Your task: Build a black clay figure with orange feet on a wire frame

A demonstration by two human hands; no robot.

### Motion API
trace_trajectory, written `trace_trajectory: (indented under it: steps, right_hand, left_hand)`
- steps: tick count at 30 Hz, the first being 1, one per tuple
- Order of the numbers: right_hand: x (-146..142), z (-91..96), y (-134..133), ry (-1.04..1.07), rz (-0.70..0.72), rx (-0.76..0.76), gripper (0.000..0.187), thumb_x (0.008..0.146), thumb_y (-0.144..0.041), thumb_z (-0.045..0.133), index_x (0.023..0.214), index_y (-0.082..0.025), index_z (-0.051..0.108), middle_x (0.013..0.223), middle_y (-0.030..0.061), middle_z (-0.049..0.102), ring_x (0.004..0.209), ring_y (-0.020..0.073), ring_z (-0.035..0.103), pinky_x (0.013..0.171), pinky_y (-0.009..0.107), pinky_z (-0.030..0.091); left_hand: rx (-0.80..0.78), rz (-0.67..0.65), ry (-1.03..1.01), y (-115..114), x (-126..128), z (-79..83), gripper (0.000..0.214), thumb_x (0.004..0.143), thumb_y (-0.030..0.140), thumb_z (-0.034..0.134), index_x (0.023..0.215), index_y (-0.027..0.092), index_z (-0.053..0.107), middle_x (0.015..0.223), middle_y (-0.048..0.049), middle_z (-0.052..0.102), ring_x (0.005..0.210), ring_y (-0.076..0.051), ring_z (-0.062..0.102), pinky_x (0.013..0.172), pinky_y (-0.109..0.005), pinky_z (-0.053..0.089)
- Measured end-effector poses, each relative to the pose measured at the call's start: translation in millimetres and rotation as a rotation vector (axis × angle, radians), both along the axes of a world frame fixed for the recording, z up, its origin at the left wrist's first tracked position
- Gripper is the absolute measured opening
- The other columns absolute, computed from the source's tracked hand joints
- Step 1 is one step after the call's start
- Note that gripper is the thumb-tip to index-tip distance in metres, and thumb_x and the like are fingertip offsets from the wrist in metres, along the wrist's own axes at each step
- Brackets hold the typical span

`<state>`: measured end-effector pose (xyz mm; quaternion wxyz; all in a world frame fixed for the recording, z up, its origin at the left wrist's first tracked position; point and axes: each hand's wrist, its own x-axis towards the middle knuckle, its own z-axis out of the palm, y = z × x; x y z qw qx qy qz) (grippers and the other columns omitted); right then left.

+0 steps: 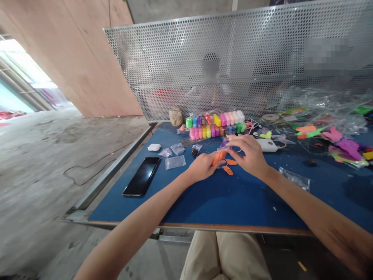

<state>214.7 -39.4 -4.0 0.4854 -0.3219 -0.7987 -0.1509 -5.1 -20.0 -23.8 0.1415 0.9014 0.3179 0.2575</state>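
Note:
My left hand (pixel 202 166) is closed on a piece of orange clay (pixel 218 157) just above the blue table (pixel 221 196). My right hand (pixel 247 153) meets it from the right, its fingers curled and pinching at the same orange clay. Two small orange clay bits (pixel 229 170) lie on the table right under my hands. A tray of coloured clay sticks (pixel 216 124) stands behind my hands, against the perforated metal screen (pixel 233 58).
A black phone (pixel 142 176) and a white earbud case (pixel 154 147) lie at the left, with small clear bags (pixel 175 161) beside them. A white device (pixel 267 145) sits right of my hands. Coloured clay shapes and plastic wrap (pixel 335 136) crowd the back right.

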Motion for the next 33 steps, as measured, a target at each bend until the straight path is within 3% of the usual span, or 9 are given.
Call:
trace_trajectory:
  steps: [6,12,24,33]
  right_hand:
    - [3,-0.2,-4,-0.045,0.059,-0.055,0.016,0.096,-0.024,0.060,0.110,-0.031,0.064,0.105,0.0047,0.073,0.103,0.0266,0.067,0.095,0.048,0.050]
    - [10,-3.9,1,-0.036,0.122,-0.071,0.019,0.095,-0.027,0.064,0.113,-0.032,0.063,0.106,0.0040,0.073,0.107,0.0264,0.066,0.098,0.049,0.050]
    - [8,-6.4,2,-0.023,0.119,-0.068,0.016,0.092,-0.028,0.069,0.106,-0.033,0.064,0.100,0.0006,0.075,0.099,0.0252,0.069,0.097,0.048,0.050]
    - [10,-10.2,4,-0.042,0.080,-0.053,0.017,0.091,-0.029,0.071,0.107,-0.032,0.063,0.102,0.0004,0.075,0.107,0.0257,0.067,0.100,0.048,0.048]
  left_hand:
    - [0.165,0.025,0.111,0,0,-1.4,0.031,0.103,0.033,0.041,0.114,0.020,0.068,0.090,-0.0055,0.075,0.079,-0.020,0.069,0.079,-0.031,0.045]
    - [0.236,0.090,0.132,1,-3,0.2,0.036,0.099,0.023,0.046,0.132,0.023,0.061,0.111,-0.0053,0.076,0.097,-0.023,0.071,0.083,-0.033,0.045]
    - [0.232,0.097,0.150,4,-3,-2.2,0.027,0.099,0.027,0.047,0.116,0.022,0.067,0.099,-0.0062,0.076,0.089,-0.022,0.070,0.081,-0.033,0.045]
    - [0.210,0.098,0.141,5,-2,-2.9,0.025,0.099,0.028,0.044,0.105,0.020,0.068,0.094,-0.0074,0.075,0.087,-0.021,0.071,0.083,-0.033,0.047]
